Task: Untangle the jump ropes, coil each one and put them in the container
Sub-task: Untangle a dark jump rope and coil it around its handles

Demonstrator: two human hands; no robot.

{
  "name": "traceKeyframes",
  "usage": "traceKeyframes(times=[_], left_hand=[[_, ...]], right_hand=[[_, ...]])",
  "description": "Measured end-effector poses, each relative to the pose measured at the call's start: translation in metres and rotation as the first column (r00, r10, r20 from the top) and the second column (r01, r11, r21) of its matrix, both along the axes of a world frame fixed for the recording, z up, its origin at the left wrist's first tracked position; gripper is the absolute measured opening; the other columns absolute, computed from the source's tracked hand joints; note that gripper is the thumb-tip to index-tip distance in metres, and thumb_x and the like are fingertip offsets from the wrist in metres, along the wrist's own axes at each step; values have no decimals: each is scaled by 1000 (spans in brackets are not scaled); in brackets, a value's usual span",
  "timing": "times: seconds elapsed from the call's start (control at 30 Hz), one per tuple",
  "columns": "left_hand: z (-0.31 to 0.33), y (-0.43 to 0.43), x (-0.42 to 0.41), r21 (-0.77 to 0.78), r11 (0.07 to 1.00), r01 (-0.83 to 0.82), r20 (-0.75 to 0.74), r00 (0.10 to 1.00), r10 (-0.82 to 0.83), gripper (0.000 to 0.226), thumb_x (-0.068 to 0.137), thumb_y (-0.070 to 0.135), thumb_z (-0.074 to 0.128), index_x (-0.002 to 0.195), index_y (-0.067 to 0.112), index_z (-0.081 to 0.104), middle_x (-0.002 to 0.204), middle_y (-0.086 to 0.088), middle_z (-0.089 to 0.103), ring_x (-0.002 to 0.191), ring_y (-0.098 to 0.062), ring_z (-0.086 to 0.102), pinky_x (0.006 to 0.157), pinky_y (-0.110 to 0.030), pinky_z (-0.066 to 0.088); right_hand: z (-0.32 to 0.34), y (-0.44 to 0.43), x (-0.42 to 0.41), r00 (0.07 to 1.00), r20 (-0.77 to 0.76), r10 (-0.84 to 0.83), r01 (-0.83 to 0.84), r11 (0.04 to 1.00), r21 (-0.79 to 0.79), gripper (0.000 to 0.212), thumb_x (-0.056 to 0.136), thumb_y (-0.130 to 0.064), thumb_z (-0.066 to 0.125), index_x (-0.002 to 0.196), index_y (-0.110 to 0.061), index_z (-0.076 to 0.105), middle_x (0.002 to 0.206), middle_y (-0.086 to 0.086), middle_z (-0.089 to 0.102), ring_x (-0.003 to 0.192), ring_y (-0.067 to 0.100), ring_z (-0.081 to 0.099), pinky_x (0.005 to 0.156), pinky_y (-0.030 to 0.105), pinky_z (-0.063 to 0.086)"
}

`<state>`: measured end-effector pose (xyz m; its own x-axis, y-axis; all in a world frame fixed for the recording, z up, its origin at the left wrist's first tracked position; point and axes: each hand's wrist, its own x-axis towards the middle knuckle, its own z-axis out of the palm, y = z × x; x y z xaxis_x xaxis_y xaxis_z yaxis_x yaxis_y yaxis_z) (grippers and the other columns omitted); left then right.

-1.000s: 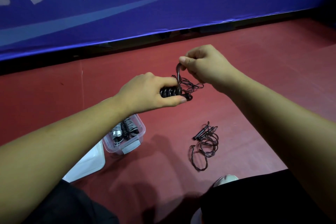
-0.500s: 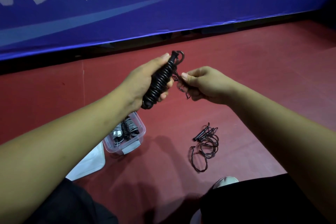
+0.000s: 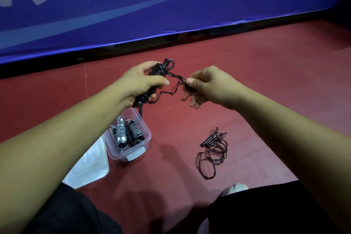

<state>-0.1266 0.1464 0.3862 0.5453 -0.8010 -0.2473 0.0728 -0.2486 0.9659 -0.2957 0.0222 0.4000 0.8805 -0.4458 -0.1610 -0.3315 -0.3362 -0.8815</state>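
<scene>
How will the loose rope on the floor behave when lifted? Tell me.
The loose rope would probably hang floppy: its thin cord lies in slack, uneven loops. Its handles likely swing down and pull loops open. Rolling seems unlikely; it sprawls flat.

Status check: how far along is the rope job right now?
Done: wound bundles lie in the clear container. In hand: the left hand grips a black rope bundle, nearly wound, while the right hand pinches its loose tail. Left: finish that wrap, drop it in, then coil the tangled black rope lying on the red floor.
</scene>
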Motion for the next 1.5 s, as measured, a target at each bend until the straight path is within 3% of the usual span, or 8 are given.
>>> traceKeyframes(times=[0.27, 0.5, 0.67, 0.8, 0.93, 1.1, 1.2, 1.5], left_hand=[[-19, -3, -4, 240, 967, 88, 364, 915, -173, 35, 77, 18, 81, 104, 31, 63, 65, -6, 63, 40, -16, 49, 37, -20, 38], [-12, 2, -10, 525, 768, 366, 589, 495, -638, 25, 74, 31, 76, 95, 40, 65, 72, 5, 68, 48, -16, 64, 49, -34, 56], [-5, 7, -8, 496, 775, 392, 674, 389, -628, 52, 58, 82, 67, 92, 43, 65, 70, 5, 64, 60, -13, 64, 57, -34, 53], [-8, 9, -6, 369, 851, 373, 793, 352, -498, 53, 62, 84, 59, 67, 32, 56, 61, 3, 56, 58, -13, 56, 56, -38, 48], [-8, 16, -12, 264, 870, 417, 813, 389, -433, 46, 72, 72, 56, 83, 28, 66, 59, 6, 58, 53, -12, 58, 53, -29, 45], [1, 18, -23, 110, 864, 491, 676, 600, -428, 43, 81, 41, 76, 97, 20, 41, 66, 5, 66, 51, -21, 66, 51, -39, 54], [1, 17, -27, 30, 847, 531, 538, 705, -462, 46, 83, 43, 75, 99, 17, 41, 73, -4, 70, 57, -29, 68, 54, -51, 55], [-2, 9, -32, -301, 887, 350, 0, 930, -367, 42, 90, 46, 63, 115, 19, 43, 79, -17, 64, 57, -27, 55, 51, -31, 44]], right_hand=[[10, 16, 3, 960, -228, 159, -273, 694, -666, 24, 96, -16, 52, 80, -1, 62, 72, 17, 60, 68, 36, 53, 61, 41, 40], [20, 21, 1, 924, -304, 230, -381, 612, -693, 15, 92, -15, 54, 86, -9, 66, 76, 9, 62, 69, 28, 53, 61, 39, 41], [22, 14, 2, 958, -179, 224, -286, 696, -659, 9, 92, -15, 58, 86, -11, 65, 72, -2, 58, 62, 9, 49, 59, 29, 31], [24, 10, 3, 979, -81, 187, -201, 807, -555, 10, 91, -13, 63, 89, -6, 70, 68, -5, 60, 56, 4, 51, 54, 19, 38], [23, 5, 3, 990, 47, 130, -106, 933, -345, 6, 92, -15, 66, 90, -10, 69, 67, 9, 63, 57, 16, 52, 53, 38, 46], [13, -4, -1, 982, 178, 59, -54, 998, -33, 16, 93, -18, 70, 91, -3, 67, 68, 10, 51, 62, 20, 43, 54, 28, 38], [3, -7, -2, 975, 220, -17, -35, 972, 233, 18, 92, -17, 67, 94, 1, 66, 74, 16, 44, 63, 21, 35, 54, 30, 30], [4, -4, -2, 963, 198, -181, 78, 895, 439, 17, 96, -15, 60, 84, -5, 65, 52, 5, 45, 43, 13, 29, 47, 24, 27]])
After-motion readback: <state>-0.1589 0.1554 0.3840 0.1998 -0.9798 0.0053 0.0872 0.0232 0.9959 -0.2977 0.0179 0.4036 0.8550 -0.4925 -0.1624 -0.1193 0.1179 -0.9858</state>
